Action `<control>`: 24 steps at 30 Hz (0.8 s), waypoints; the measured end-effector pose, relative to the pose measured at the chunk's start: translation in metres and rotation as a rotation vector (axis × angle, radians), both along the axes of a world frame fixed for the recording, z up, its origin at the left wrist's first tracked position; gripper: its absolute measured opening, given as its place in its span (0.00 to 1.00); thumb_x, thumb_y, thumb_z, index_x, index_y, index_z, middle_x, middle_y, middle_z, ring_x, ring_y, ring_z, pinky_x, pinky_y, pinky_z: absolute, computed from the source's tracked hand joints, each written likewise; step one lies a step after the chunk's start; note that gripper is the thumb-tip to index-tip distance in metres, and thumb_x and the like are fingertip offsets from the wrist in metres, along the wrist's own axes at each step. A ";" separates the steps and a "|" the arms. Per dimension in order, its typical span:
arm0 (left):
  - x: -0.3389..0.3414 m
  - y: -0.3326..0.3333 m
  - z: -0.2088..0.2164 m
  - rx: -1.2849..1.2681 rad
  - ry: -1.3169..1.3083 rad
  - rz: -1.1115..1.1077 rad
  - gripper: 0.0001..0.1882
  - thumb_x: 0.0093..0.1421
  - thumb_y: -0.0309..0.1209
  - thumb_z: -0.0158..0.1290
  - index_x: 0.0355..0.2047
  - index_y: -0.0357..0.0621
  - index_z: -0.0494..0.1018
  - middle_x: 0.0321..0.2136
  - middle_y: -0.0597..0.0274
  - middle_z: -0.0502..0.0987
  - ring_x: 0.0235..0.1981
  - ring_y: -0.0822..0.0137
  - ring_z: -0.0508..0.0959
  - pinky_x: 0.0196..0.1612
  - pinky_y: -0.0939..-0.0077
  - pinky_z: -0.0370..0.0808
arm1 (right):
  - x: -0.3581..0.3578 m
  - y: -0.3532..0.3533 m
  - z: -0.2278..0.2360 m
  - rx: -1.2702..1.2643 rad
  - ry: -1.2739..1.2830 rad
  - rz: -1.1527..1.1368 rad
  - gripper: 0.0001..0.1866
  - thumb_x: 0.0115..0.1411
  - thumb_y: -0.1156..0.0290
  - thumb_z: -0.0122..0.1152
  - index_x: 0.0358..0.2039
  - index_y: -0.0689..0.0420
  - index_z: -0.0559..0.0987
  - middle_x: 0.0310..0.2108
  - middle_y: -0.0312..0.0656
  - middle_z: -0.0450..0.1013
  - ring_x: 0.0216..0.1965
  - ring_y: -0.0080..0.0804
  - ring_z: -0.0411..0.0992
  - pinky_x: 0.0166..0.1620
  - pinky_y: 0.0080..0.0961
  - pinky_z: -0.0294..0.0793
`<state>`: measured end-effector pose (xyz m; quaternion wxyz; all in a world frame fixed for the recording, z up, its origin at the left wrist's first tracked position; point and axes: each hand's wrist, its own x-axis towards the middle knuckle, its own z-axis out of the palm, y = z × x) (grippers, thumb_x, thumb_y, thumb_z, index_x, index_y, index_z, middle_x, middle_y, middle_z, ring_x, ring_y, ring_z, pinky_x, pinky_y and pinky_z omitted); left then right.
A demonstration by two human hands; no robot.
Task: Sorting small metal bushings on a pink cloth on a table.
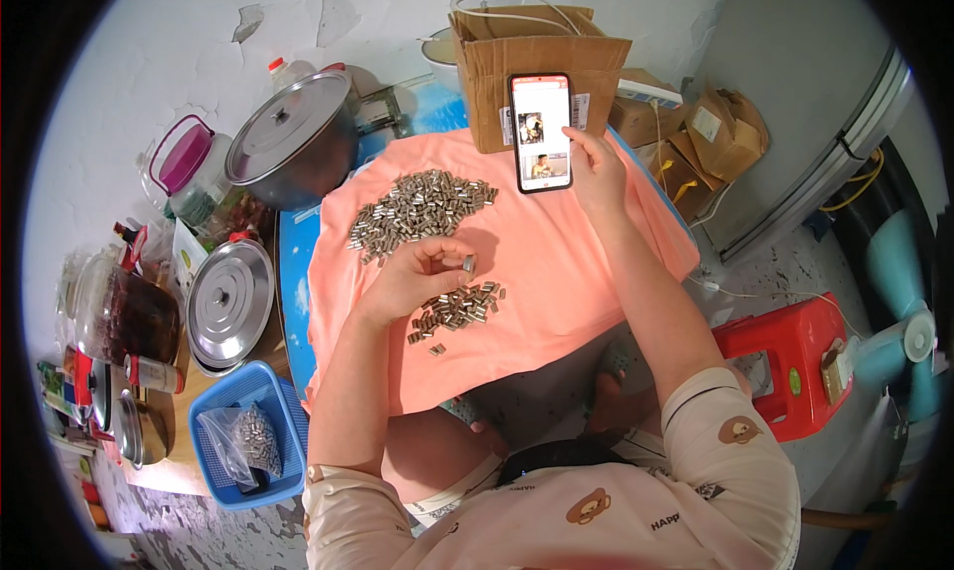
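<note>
Left hand (422, 272) pinches one small metal piece (468, 263) just above the small pile (459, 310) on the pink cloth (566, 262); right hand (596, 167), fingers loose, touches the propped phone (541, 133) beyond.

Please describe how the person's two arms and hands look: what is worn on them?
Both forearms are bare. The left hand and right hand wear no gloves; no rings or watch are visible. The cream sleeves are pushed up near the elbows and printed with brown cartoon bears and dark lettering.

Left hand (422, 272) pinched, right hand (596, 167) outstretched
</note>
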<state>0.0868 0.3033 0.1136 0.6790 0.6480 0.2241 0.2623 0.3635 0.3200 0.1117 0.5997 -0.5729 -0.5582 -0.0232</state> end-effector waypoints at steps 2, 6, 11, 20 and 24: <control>0.000 0.000 0.000 -0.001 0.001 0.001 0.12 0.51 0.19 0.52 0.38 0.36 0.69 0.30 0.66 0.73 0.32 0.78 0.72 0.36 0.84 0.71 | 0.000 0.000 0.000 -0.001 0.022 0.013 0.10 0.54 0.74 0.49 0.35 0.54 0.77 0.30 0.41 0.72 0.31 0.31 0.70 0.33 0.23 0.68; -0.001 0.000 0.000 -0.007 -0.010 -0.001 0.12 0.52 0.19 0.52 0.38 0.36 0.69 0.30 0.67 0.73 0.32 0.78 0.72 0.36 0.84 0.71 | -0.002 0.000 0.000 0.006 0.016 0.032 0.10 0.54 0.75 0.49 0.35 0.55 0.76 0.31 0.40 0.73 0.31 0.30 0.71 0.34 0.22 0.68; 0.001 -0.001 0.003 -0.021 -0.020 0.026 0.11 0.52 0.18 0.51 0.38 0.36 0.69 0.30 0.67 0.73 0.32 0.78 0.72 0.37 0.84 0.70 | -0.003 -0.002 0.001 0.026 0.036 0.073 0.09 0.53 0.75 0.48 0.34 0.56 0.76 0.29 0.41 0.73 0.30 0.31 0.71 0.33 0.22 0.68; 0.000 0.001 0.001 -0.081 -0.064 0.054 0.10 0.52 0.19 0.50 0.37 0.36 0.69 0.31 0.67 0.73 0.33 0.78 0.72 0.38 0.86 0.69 | 0.000 -0.001 -0.002 -0.109 0.156 0.041 0.07 0.51 0.77 0.48 0.28 0.59 0.75 0.23 0.41 0.72 0.24 0.28 0.70 0.28 0.22 0.67; 0.001 0.001 0.000 -0.125 -0.126 0.040 0.10 0.53 0.19 0.50 0.37 0.36 0.69 0.30 0.67 0.72 0.32 0.77 0.72 0.38 0.85 0.70 | 0.003 0.000 -0.004 -0.094 0.150 0.023 0.07 0.49 0.77 0.49 0.27 0.59 0.76 0.21 0.41 0.71 0.22 0.28 0.69 0.27 0.22 0.66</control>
